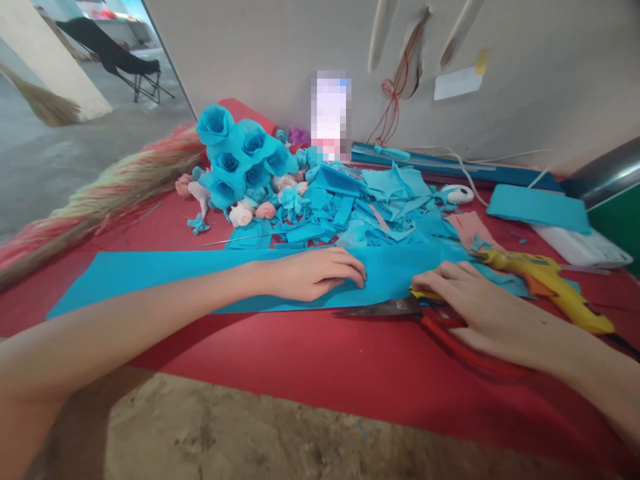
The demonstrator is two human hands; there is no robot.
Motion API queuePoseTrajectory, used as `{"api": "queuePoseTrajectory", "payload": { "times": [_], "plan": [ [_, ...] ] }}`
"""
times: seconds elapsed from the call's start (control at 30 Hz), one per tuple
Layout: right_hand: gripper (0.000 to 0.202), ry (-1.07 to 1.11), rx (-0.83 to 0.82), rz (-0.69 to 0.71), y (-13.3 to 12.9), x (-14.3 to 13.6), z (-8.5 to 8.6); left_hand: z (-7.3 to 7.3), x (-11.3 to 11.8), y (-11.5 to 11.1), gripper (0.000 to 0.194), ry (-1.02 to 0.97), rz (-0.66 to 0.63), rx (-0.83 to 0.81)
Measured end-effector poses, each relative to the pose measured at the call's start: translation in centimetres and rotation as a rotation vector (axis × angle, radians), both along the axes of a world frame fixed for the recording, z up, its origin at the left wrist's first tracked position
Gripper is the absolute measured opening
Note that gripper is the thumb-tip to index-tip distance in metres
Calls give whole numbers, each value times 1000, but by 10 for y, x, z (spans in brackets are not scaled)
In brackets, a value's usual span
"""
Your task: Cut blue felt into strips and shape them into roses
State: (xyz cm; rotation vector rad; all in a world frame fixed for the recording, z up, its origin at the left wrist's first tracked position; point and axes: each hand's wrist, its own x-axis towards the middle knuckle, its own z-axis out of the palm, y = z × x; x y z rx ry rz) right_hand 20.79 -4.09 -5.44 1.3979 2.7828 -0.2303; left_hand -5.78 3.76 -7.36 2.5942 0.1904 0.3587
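Note:
A long strip of blue paper lies across the red tabletop. My left hand rests on the strip near its middle, fingers loosely spread and holding nothing. At the strip's right end, my right hand is curled over something yellow and lies at the red-handled scissors. The scissors' dark blades point left along the strip's front edge. What the right fingers grip is partly hidden beneath them.
Blue paper flowers and scraps are heaped behind the strip. A yellow glue gun lies right, near a folded blue stack. A blurred upright screen leans at the back; a fringed bundle lies left.

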Motion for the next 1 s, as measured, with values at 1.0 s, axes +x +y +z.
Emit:
{"api": "queuePoseTrajectory", "payload": {
  "times": [1.0],
  "plan": [
    [36, -15, 128, 170, 1, -24, -2, 0, 0, 0, 35, -13, 2, -6]
  ]
}}
